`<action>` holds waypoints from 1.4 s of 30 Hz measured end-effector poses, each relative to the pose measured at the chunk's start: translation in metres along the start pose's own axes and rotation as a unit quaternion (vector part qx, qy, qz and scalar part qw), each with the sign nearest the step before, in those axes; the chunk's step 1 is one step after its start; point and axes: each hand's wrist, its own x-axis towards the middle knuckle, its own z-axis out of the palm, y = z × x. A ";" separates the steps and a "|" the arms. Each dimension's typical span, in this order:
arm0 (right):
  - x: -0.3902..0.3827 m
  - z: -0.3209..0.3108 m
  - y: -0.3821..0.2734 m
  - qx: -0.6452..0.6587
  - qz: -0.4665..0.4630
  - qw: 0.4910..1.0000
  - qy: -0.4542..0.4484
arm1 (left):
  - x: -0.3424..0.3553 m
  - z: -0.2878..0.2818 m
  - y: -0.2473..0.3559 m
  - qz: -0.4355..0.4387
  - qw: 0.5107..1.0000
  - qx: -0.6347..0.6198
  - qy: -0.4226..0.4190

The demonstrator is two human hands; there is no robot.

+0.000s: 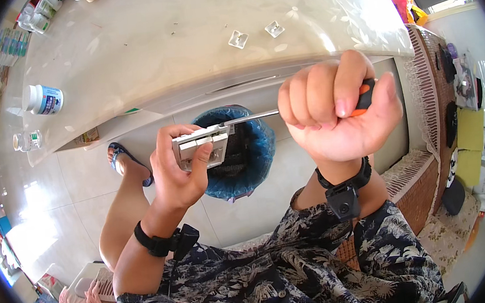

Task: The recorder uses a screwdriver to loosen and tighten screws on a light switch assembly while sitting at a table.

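Note:
My left hand grips a white plastic wall-switch body, thumb on its near face and fingers behind it. Above and to the right, my right hand is wrapped round the black-and-orange handle of a screwdriver. Its metal shaft points left, and the tip meets the upper right edge of the switch body; whether it sits in a screw or a slot is too small to tell. Both hands are over a bin lined with a blue bag, in front of the table edge.
On the pale table lie two small white square plastic pieces and several tiny dark bits. A white bottle with a blue label and a clear jar stand at its left. A woven bench is at the right.

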 end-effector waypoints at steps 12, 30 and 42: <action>-0.005 0.005 0.003 0.014 0.004 0.999 -0.036 | 0.000 0.000 0.009 -0.099 0.995 0.014 -0.018; 0.013 -0.032 0.045 0.055 0.200 0.899 0.386 | -0.002 0.013 -0.010 0.086 0.987 0.120 -0.067; -0.002 -0.060 0.105 0.017 0.296 0.831 0.471 | -0.017 0.024 -0.068 0.076 0.961 0.246 -0.102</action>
